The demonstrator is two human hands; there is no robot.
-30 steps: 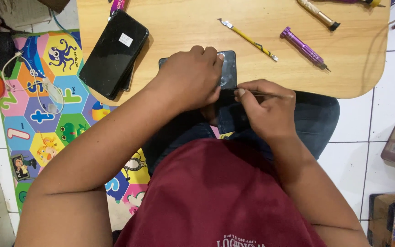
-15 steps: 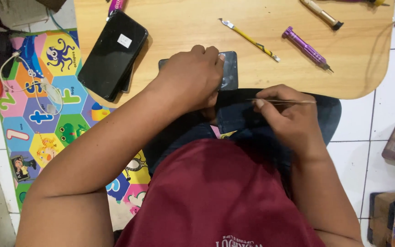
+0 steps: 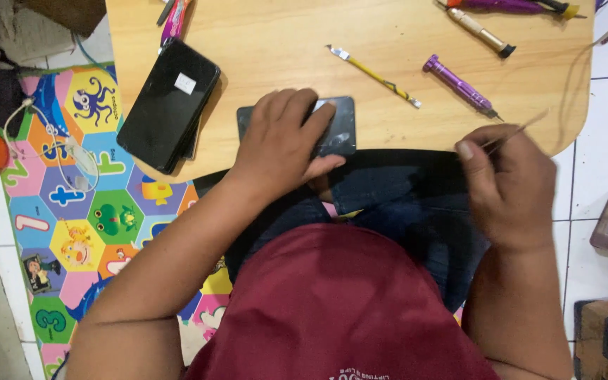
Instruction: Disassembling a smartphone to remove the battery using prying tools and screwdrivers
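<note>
Hold the dark phone flat under the left hand while the right hand manages the thin metal tool. The phone lies at the near edge of the wooden desk, near its middle, with the left palm and spread fingers pressing down on its left part; only the right end shows, dark and glossy with faint reflections. The right grip is closed in a pinch on the thin tool, which is blurred and points up and right, well apart from the phone. In judgement, firm downward pressure prevents sliding toward the lap. A yellow pry tool and a purple screwdriver lie farther back; a stack of black phones sits at left.
</note>
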